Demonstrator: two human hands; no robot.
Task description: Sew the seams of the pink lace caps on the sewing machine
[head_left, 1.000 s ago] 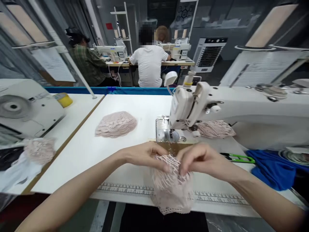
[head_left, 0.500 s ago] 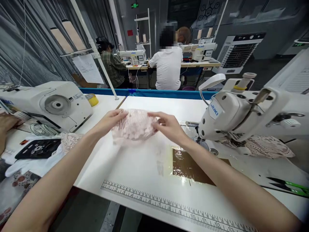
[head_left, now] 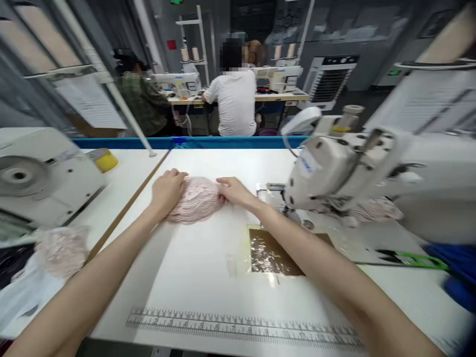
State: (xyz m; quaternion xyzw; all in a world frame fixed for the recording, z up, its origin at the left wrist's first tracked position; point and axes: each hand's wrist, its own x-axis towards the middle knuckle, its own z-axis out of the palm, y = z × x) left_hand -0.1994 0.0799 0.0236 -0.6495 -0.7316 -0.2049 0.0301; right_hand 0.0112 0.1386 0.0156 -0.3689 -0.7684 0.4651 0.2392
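Note:
A stack of pale pink lace pieces point(head_left: 199, 201) lies on the white sewing table, its several layered scalloped edges fanned toward me. My left hand point(head_left: 169, 191) is closed over the stack's left side, fingers on top and curled around it; the thumb is hidden. At the opposite side, my right hand point(head_left: 234, 192) pinches the right edge between thumb and fingers. To the right of the hands stands a white sewing machine point(head_left: 323, 168), slightly blurred. More pink lace point(head_left: 375, 209) lies behind its needle area.
A brown plate under clear film point(head_left: 275, 253) is set in the tabletop. Green-handled thread snips point(head_left: 412, 259) lie at right, near blue cloth point(head_left: 457, 272). A ruler strip point(head_left: 238, 327) runs along the front. Another machine point(head_left: 44, 178) and lace point(head_left: 61, 250) are at left. Two people sit beyond.
The lace has come down onto the table, its layers now neater. My left hand has shifted over its left side; the right still grips the right edge. The view has turned right.

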